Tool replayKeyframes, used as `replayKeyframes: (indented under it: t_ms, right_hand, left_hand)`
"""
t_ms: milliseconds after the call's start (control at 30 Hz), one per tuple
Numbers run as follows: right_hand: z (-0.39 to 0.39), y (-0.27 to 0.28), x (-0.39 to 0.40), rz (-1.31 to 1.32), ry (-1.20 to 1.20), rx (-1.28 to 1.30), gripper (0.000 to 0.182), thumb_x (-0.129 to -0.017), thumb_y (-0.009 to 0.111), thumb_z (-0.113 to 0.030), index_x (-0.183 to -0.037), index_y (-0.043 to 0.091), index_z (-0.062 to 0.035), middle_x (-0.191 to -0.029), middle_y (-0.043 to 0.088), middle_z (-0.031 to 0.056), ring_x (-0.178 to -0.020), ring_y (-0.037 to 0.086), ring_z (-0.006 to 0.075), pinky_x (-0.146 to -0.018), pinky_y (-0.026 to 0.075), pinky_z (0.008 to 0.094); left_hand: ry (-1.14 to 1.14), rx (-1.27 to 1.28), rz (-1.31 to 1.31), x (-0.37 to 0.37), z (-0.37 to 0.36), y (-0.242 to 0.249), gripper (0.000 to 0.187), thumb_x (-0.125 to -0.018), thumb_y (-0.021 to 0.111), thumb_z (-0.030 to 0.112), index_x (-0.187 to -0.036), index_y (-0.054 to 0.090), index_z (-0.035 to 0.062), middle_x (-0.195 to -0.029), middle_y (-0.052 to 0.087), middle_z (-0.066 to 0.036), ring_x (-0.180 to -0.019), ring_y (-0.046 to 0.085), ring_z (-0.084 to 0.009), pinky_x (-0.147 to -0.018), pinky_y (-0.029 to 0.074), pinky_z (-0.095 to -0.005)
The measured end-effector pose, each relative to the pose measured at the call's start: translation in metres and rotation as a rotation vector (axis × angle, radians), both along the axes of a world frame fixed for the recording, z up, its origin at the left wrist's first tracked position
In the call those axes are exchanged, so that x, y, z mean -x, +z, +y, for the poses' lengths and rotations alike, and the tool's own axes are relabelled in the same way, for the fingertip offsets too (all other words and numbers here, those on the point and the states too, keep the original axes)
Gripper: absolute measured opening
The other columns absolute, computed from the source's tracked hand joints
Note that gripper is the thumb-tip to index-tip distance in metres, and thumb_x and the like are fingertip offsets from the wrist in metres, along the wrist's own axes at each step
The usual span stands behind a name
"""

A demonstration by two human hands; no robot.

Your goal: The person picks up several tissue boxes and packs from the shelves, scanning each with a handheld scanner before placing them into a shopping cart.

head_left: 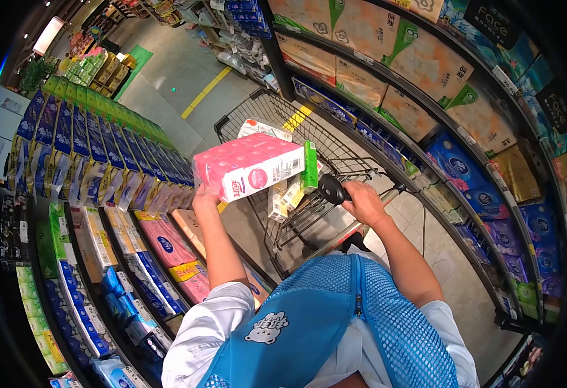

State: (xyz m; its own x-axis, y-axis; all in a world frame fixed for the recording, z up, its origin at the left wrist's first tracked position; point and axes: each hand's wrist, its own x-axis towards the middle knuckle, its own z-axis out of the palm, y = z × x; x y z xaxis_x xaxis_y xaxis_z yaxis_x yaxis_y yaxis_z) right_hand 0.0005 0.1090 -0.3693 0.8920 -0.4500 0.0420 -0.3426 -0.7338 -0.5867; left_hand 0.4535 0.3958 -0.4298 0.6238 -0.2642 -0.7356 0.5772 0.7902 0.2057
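My left hand (206, 199) is closed on the near left corner of a pink plastic-wrapped pack of paper rolls (251, 161) with a white printed side. The pack is held over a black wire shopping cart (244, 108). My right hand (364, 204) is wrapped round a black rounded handheld device (332, 189), whose exact kind I cannot make out, near the cart's handle side. A green package (310, 166) stands by the pack's right end. Below it lie white and yellow boxes (283, 200), and a white and red package (265, 129) shows behind the pack, all within the cart.
Shelves of large tissue packs (419, 48) rise along the right. On the left stand a row of blue tissue packs (80, 139) and lower shelves with pink packs (166, 240). A tiled aisle (167, 77) with yellow floor lines runs ahead.
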Motion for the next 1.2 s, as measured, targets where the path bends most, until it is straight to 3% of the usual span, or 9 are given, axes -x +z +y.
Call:
replayKeyframes:
  t_ms: [233,433,567,800,900,1000,1100,1133,1200]
  right_hand:
    - [0.001,0.001,-0.001,-0.022,-0.005,-0.007,0.041,-0.081,0.075,-0.016,-0.119,0.063,-0.0062,-0.111,0.068,0.0155,-0.111,0.063,0.0358,-0.100,0.048,0.0453]
    - [-0.001,-0.001,-0.001,-0.055,0.008,-0.022,0.042,-0.079,0.075,-0.015,-0.117,0.062,-0.0047,-0.109,0.067,0.0178,-0.108,0.062,0.0396,-0.097,0.049,0.0471]
    - [0.001,0.004,-0.001,0.009,-0.015,-0.017,0.041,-0.080,0.078,-0.016,-0.117,0.062,-0.0070,-0.111,0.068,0.0149,-0.111,0.063,0.0369,-0.100,0.048,0.0460]
    - [0.003,0.002,-0.003,-0.008,-0.002,0.001,0.044,-0.079,0.079,-0.015,-0.119,0.063,-0.0072,-0.113,0.069,0.0145,-0.113,0.063,0.0366,-0.101,0.048,0.0464]
    - [0.003,0.001,-0.004,-0.004,0.005,0.015,0.044,-0.078,0.080,-0.015,-0.118,0.063,-0.0074,-0.112,0.069,0.0148,-0.112,0.063,0.0368,-0.100,0.049,0.0463]
    - [0.003,-0.001,-0.006,0.001,0.019,0.027,0.043,-0.079,0.078,-0.014,-0.118,0.063,-0.0066,-0.111,0.069,0.0160,-0.110,0.063,0.0380,-0.097,0.049,0.0475]
    - [0.004,0.004,-0.005,-0.012,0.051,0.003,0.044,-0.077,0.076,-0.012,-0.119,0.063,-0.0023,-0.113,0.068,0.0207,-0.107,0.063,0.0421,-0.095,0.050,0.0483]
    - [0.005,0.001,-0.006,-0.038,0.060,0.022,0.045,-0.078,0.074,-0.011,-0.121,0.063,-0.0015,-0.113,0.068,0.0216,-0.107,0.063,0.0432,-0.095,0.050,0.0490]
    - [0.005,-0.006,-0.003,-0.057,0.089,0.033,0.048,-0.079,0.074,-0.011,-0.124,0.062,-0.0009,-0.115,0.067,0.0230,-0.109,0.062,0.0444,-0.097,0.049,0.0500]
  left_hand:
    - [-0.079,0.201,0.073,-0.015,0.014,-0.020,0.054,-0.108,0.030,0.020,-0.157,0.033,-0.0014,-0.167,0.033,-0.017,-0.152,0.033,-0.0325,-0.126,0.023,-0.0546]
    - [-0.016,0.177,0.032,-0.003,0.006,-0.010,0.054,-0.108,0.030,0.021,-0.158,0.033,-0.0002,-0.167,0.031,-0.019,-0.152,0.033,-0.0362,-0.125,0.023,-0.0561]
    - [-0.053,0.156,0.031,0.017,-0.006,0.013,0.053,-0.108,0.032,0.022,-0.156,0.036,0.0002,-0.163,0.038,-0.020,-0.149,0.037,-0.0390,-0.124,0.025,-0.0580]
    - [-0.084,-0.080,-0.134,0.046,-0.024,0.002,0.051,-0.103,0.041,0.022,-0.148,0.046,-0.0015,-0.153,0.050,-0.021,-0.141,0.047,-0.0409,-0.121,0.031,-0.0584]
    - [-0.108,-0.069,-0.144,0.048,-0.005,-0.027,0.042,-0.098,0.050,0.012,-0.138,0.053,-0.0020,-0.142,0.058,-0.021,-0.132,0.055,-0.0404,-0.115,0.040,-0.0577]
    - [0.009,-0.271,-0.217,0.055,0.013,-0.058,0.030,-0.090,0.059,0.002,-0.120,0.062,-0.0001,-0.119,0.068,-0.017,-0.107,0.068,-0.0354,-0.096,0.056,-0.0511]
    - [-0.037,-0.558,-0.453,0.105,0.016,-0.030,0.019,-0.087,0.062,-0.002,-0.106,0.066,0.0035,-0.101,0.069,-0.011,-0.086,0.070,-0.0253,-0.073,0.061,-0.0408]
    - [-0.105,-0.623,-0.486,0.110,0.023,-0.038,0.014,-0.088,0.064,0.000,-0.099,0.068,0.0067,-0.088,0.069,-0.004,-0.071,0.066,-0.0168,-0.060,0.055,-0.0349]
    - [-0.040,-0.712,-0.613,0.146,0.003,-0.018,0.011,-0.089,0.066,0.002,-0.098,0.069,0.0072,-0.083,0.068,0.000,-0.068,0.064,-0.0131,-0.056,0.050,-0.0315]
